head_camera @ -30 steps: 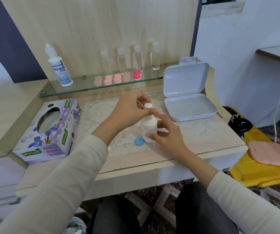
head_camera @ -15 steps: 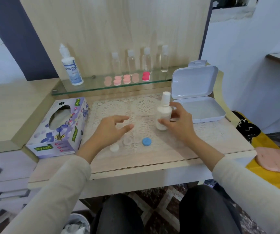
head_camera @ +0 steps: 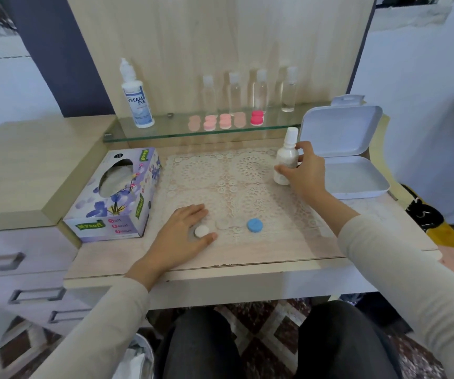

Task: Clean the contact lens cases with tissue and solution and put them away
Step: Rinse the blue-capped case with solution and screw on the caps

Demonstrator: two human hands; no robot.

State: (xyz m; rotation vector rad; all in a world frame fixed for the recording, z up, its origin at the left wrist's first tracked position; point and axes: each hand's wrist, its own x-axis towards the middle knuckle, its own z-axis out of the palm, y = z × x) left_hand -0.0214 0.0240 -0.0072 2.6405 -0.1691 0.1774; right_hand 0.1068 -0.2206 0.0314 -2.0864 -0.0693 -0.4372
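A pale wood table (head_camera: 105,258) backs onto a wood panel (head_camera: 220,36); white walls (head_camera: 411,77), drawers (head_camera: 15,269) left, patterned floor (head_camera: 261,318) below.

I read "DREAM EYE" on the solution bottle (head_camera: 137,101) at the left end of the glass shelf (head_camera: 165,132). On the tissue box (head_camera: 116,198) at the counter's (head_camera: 275,253) left edge I make out "Mysoft", "Soft" and "Facial"; the line below blurs.

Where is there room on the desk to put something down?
The middle of the lace mat, between the tissue box and the white bottle, is bare. So is the desk's front right, between the blue cap and the open white box. Crowded: by the left hand and white cap, and the glass shelf.
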